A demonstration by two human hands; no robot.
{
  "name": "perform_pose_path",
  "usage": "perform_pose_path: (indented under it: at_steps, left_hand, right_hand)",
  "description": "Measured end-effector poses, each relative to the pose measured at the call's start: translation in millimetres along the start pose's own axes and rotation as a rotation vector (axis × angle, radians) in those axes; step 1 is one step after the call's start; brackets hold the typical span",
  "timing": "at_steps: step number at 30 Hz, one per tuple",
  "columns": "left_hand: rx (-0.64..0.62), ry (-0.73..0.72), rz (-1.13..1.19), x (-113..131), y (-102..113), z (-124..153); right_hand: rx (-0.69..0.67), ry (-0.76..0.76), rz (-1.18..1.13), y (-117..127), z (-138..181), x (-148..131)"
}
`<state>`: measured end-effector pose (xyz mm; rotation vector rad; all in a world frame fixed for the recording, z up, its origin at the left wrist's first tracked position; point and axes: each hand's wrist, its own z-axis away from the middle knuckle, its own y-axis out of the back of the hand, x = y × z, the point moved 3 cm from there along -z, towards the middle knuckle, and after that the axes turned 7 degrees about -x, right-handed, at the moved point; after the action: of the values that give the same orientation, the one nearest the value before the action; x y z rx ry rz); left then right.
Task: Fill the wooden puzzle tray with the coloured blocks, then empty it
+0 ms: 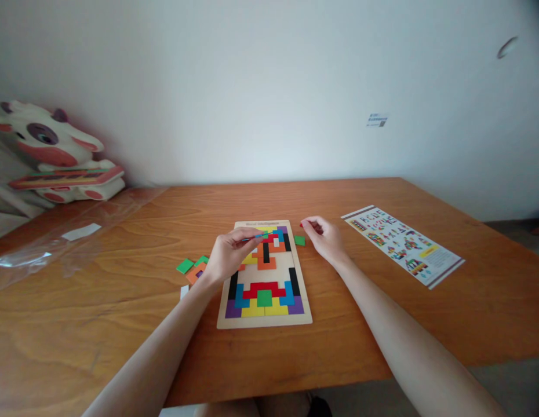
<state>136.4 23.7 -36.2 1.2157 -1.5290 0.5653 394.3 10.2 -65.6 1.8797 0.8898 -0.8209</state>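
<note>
A wooden puzzle board (pixel 265 322) lies before me, partly filled with coloured block pieces. My left hand (pixel 232 250) is over its upper left part, fingers pinched on a thin puzzle piece (pixel 254 237) seen nearly edge-on, bluish in colour. Just right of the board, my right hand (pixel 324 236) is closed on a small red puzzle piece (pixel 301 225), mostly hidden by the fingers. A green square piece (pixel 299 240) rests on the table between the board and that hand. In the board's lower half, a red piece (pixel 264 287) sits above a green square (pixel 264 298). Bare wood shows across the middle.
Left of the board lie loose pieces, including a green one (pixel 185 266) and an orange one (pixel 195 274). A printed pattern sheet (pixel 402 246) lies to the right. Clear plastic wrap (pixel 47 255) and a cow-shaped toy keyboard (pixel 65 156) are at the far left.
</note>
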Motion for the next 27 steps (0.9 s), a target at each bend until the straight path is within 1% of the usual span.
perform_pose_path:
  at_steps: [2,4,6,8,11,16,19,21,23,25,26,27]
  left_hand:
    - [0.006,-0.083,-0.066,2,-2,7]
    - [0.025,-0.090,-0.049,4,-5,12]
    - [0.048,-0.012,0.057,5,-9,15]
    - [0.054,0.091,0.184,5,-15,17]
    - [0.022,0.164,0.259,7,-22,19]
    - [0.000,0.178,0.181,13,-23,20]
    - [0.002,0.186,0.184,13,-19,19]
    - [0.030,0.197,0.221,12,-14,16]
    - [0.112,0.215,0.307,9,-6,14]
    - [0.219,0.236,0.423,7,5,11]
    - [0.263,0.241,0.475,6,10,9]
    - [0.295,0.241,0.512,5,14,8]
  right_hand:
    - [-0.083,0.027,-0.069,-6,6,-14]
    - [-0.204,0.064,-0.141,-14,11,-30]
    - [-0.348,0.108,-0.200,-23,17,-45]
    - [-0.434,0.140,-0.234,-28,23,-57]
    - [-0.504,0.141,-0.285,-33,30,-64]
    - [-0.564,0.118,-0.382,-40,34,-60]
    - [-0.537,0.122,-0.386,-40,32,-59]
    - [-0.461,0.125,-0.314,-35,27,-56]
    - [-0.313,0.114,-0.190,-23,20,-47]
    - [-0.111,0.092,-0.006,-8,11,-31]
    - [-0.062,0.103,0.096,-1,7,-23]
    - [-0.044,0.132,0.197,4,4,-14]
